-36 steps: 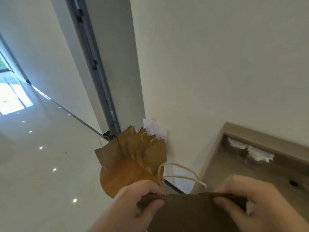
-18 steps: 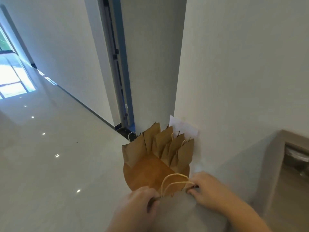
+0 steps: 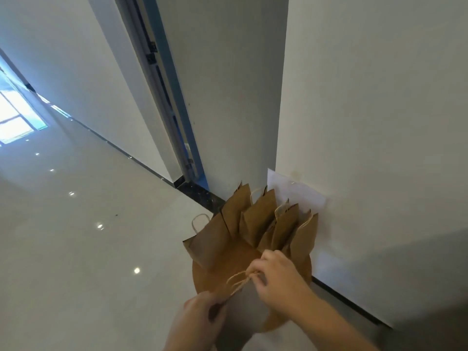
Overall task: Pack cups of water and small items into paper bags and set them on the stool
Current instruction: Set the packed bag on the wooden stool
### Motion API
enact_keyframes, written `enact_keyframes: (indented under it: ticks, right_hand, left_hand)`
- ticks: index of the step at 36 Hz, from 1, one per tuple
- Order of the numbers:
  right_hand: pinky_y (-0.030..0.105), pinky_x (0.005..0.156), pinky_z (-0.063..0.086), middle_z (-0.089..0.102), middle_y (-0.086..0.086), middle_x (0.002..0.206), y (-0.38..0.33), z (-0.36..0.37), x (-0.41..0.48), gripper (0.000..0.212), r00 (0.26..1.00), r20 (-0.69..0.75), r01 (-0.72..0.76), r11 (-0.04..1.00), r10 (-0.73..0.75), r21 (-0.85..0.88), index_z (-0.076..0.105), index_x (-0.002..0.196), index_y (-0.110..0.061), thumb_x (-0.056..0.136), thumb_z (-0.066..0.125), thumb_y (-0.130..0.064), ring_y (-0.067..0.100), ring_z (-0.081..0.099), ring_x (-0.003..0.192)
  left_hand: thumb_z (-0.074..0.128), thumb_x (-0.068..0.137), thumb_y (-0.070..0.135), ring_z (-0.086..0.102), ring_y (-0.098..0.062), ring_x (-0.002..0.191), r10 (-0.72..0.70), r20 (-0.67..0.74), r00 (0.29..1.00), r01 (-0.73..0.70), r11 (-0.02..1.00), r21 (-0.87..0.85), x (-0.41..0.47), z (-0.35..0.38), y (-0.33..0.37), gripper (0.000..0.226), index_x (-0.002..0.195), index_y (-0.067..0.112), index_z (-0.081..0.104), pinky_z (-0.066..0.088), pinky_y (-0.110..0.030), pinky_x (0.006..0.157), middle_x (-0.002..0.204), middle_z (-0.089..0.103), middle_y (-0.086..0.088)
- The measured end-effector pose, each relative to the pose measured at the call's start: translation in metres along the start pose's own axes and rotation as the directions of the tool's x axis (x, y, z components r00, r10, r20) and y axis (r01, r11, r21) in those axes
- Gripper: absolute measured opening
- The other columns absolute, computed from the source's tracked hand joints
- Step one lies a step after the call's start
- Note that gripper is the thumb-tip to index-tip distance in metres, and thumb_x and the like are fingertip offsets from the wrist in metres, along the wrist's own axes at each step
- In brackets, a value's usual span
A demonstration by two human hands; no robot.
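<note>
A: What is shown in the head view?

B: A round wooden stool is seen from above, set on a glossy pale floor just beside a white wall. Brown paper bags are stood in a fanned row on the far half of the seat, mouths up and pressed against one another. Twine loops are seen sticking out of several of them.

A: And where is the bag being handled?

B: One more bag, greyish in shadow, is held over the near half of the seat, in front of the row. Whether its base is touching the seat cannot be told, since the base is hidden by its own top.

A: How are the hands placed?

B: The left hand is curled round the top edge of the bag at its left end, so that the rim is gripped between thumb and fingers. The right hand is clenched on the twine handles, which are pinched together above the mouth of the bag. Its knuckles are close to the nearest bag of the row, and contact there cannot be judged.

A: What else is to be seen?

B: A white sheet is fixed to the wall behind the row and is partly covered by it. A dark door frame with a blue edge is seen left of the wall corner, and a dark skirting is run along the foot of the walls. A bright window is seen at the far left, and small spots of light are mirrored in the floor
</note>
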State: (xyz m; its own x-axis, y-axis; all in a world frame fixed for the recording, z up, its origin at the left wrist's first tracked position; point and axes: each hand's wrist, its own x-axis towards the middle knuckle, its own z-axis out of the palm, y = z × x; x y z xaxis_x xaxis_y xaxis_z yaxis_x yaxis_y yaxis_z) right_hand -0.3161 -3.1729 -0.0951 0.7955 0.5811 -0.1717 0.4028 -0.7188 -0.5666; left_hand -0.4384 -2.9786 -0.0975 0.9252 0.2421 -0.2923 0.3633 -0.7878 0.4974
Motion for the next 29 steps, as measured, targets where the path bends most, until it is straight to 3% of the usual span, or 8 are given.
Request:
enact_keyframes:
  ticks: [3,9,14,18,23,29]
  right_hand:
    - [0.011,0.081,0.051,0.065,-0.022,0.107,0.001,-0.001,0.035,0.014,0.991,0.08,-0.122,0.978,0.11,0.17,0.067,0.116,-0.042,0.104,0.062,-0.037,0.0,0.063,0.097]
    - [0.018,0.086,0.058,0.068,-0.018,0.114,-0.007,0.017,0.098,0.021,0.974,0.163,-0.203,0.931,0.16,0.302,0.067,0.122,-0.038,0.108,0.056,-0.028,0.0,0.066,0.1]
    - [0.019,0.084,0.059,0.065,-0.019,0.103,-0.007,0.041,0.154,0.014,0.966,0.138,-0.246,0.942,0.219,0.23,0.063,0.113,-0.04,0.107,0.054,-0.03,-0.001,0.064,0.093]
    - [0.023,0.083,0.059,0.066,-0.014,0.1,-0.009,0.055,0.191,0.013,0.947,0.123,-0.316,0.933,0.298,0.173,0.064,0.11,-0.037,0.106,0.054,-0.03,0.002,0.065,0.092]
    - [0.022,0.081,0.057,0.065,-0.014,0.098,-0.018,0.064,0.23,0.014,0.928,0.141,-0.362,0.926,0.346,0.109,0.064,0.109,-0.037,0.106,0.052,-0.03,0.003,0.063,0.089]
    - [0.026,0.085,0.058,0.066,-0.012,0.103,-0.027,0.073,0.26,0.017,0.885,0.113,-0.462,0.882,0.452,0.095,0.064,0.114,-0.038,0.106,0.052,-0.029,0.004,0.063,0.094]
  left_hand:
    - [0.066,0.094,0.048,0.064,0.007,0.09,-0.061,0.001,0.998,0.061,0.998,-0.015,0.035,0.003,-0.012,0.004,0.094,0.05,0.069,0.051,-0.011,0.089,0.095,0.068,0.031]
    - [0.064,0.098,0.044,0.06,0.008,0.094,-0.132,-0.019,0.991,0.131,0.991,-0.015,0.102,0.023,-0.045,0.013,0.108,0.047,0.071,0.045,-0.008,0.087,0.103,0.064,0.031]
    - [0.064,0.095,0.042,0.06,0.003,0.096,-0.147,0.026,0.989,0.147,0.989,0.004,0.162,0.034,-0.07,0.017,0.112,0.044,0.069,0.052,-0.016,0.09,0.109,0.063,0.028]
    - [0.063,0.094,0.035,0.055,0.003,0.09,-0.09,0.082,0.993,0.09,0.996,0.008,0.199,0.035,-0.085,0.015,0.107,0.039,0.068,0.046,-0.013,0.077,0.104,0.056,0.025]
    - [0.066,0.092,0.034,0.054,0.006,0.082,-0.084,0.155,0.984,0.079,0.996,0.035,0.243,0.033,-0.107,0.011,0.095,0.043,0.059,0.05,-0.016,0.071,0.096,0.054,0.024]
    - [0.063,0.096,0.038,0.057,0.001,0.086,-0.091,0.226,0.97,0.1,0.995,-0.026,0.279,0.021,-0.106,0.007,0.099,0.042,0.058,0.048,-0.018,0.076,0.096,0.055,0.023]
